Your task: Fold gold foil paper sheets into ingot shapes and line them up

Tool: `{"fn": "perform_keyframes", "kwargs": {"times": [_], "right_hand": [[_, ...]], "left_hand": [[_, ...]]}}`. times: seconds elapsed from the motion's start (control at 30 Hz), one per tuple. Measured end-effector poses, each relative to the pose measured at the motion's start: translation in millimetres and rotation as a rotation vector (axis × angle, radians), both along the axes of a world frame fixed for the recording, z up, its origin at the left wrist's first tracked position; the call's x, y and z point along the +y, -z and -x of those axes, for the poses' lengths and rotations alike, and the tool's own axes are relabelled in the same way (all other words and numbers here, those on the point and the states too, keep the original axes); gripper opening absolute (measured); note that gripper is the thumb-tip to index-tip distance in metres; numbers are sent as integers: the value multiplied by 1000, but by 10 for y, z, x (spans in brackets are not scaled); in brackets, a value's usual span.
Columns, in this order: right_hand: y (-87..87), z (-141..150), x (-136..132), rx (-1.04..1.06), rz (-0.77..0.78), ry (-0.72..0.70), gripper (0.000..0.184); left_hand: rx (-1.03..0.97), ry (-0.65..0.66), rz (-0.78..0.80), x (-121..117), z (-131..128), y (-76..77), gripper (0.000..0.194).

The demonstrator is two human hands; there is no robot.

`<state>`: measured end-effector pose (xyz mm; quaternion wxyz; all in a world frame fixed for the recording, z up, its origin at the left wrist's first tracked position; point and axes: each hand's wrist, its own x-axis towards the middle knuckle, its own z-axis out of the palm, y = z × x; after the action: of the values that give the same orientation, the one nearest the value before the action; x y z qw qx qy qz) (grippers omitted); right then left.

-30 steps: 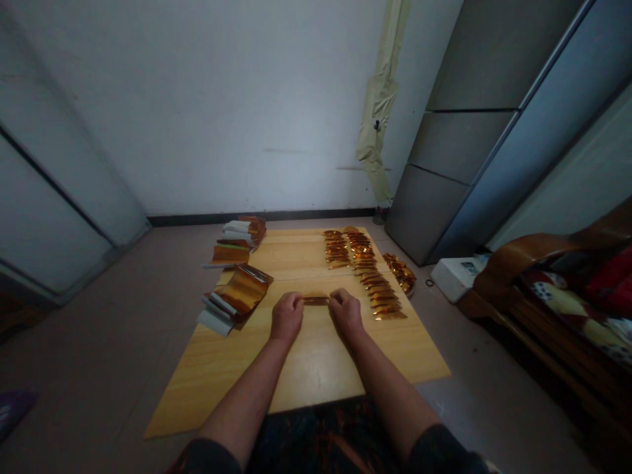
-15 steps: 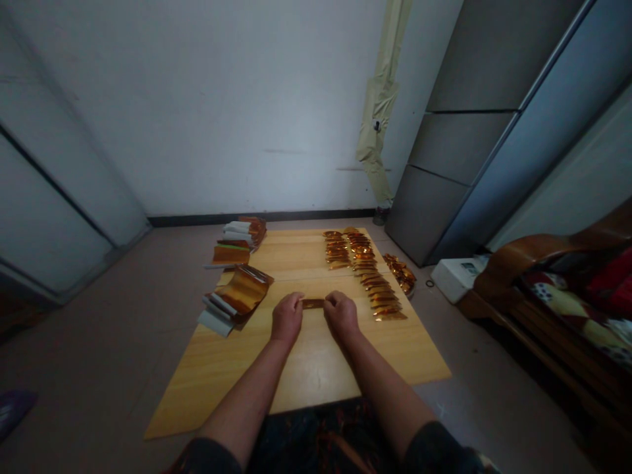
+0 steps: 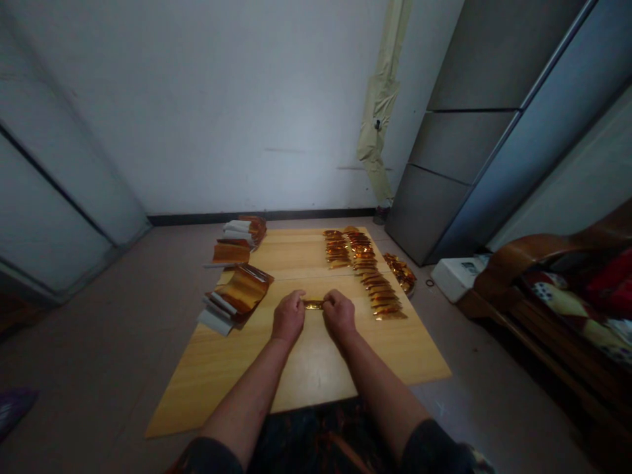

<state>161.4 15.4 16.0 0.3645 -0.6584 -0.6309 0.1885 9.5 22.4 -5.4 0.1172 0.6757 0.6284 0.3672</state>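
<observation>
Pinches 1 gold strip (image 3: 314,305) over worktop (image 3: 314,375): at its 9 o'clock end with near-closed left hand (image 3: 289,317), at 3 o'clock with near-closed right hand (image 3: 340,314).

A pale far wall (image 3: 222,99) is catching soft light; a grey fridge (image 3: 469,135) is standing far right, a wooden bench (image 3: 508,260) sitting nearer right on the floor (image 3: 113,322).
</observation>
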Motion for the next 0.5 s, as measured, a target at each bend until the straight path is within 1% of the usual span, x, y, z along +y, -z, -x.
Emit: {"fn": "perform_keyframes", "kwargs": {"times": [0.13,0.23,0.37,0.5], "right_hand": [[44,2,2,99,-51,-35,18],[65,20,16,115,-61,-52,19],[46,38,30,39,-55,-88,23],[3,48,23,-76,-21,-136,21]], "left_hand": [[3,33,-29,16,5,14,24],[-34,48,-37,23,19,34,23],[-73,35,-28,26,39,45,23],[-97,39,-30,24,49,38,23]]}}
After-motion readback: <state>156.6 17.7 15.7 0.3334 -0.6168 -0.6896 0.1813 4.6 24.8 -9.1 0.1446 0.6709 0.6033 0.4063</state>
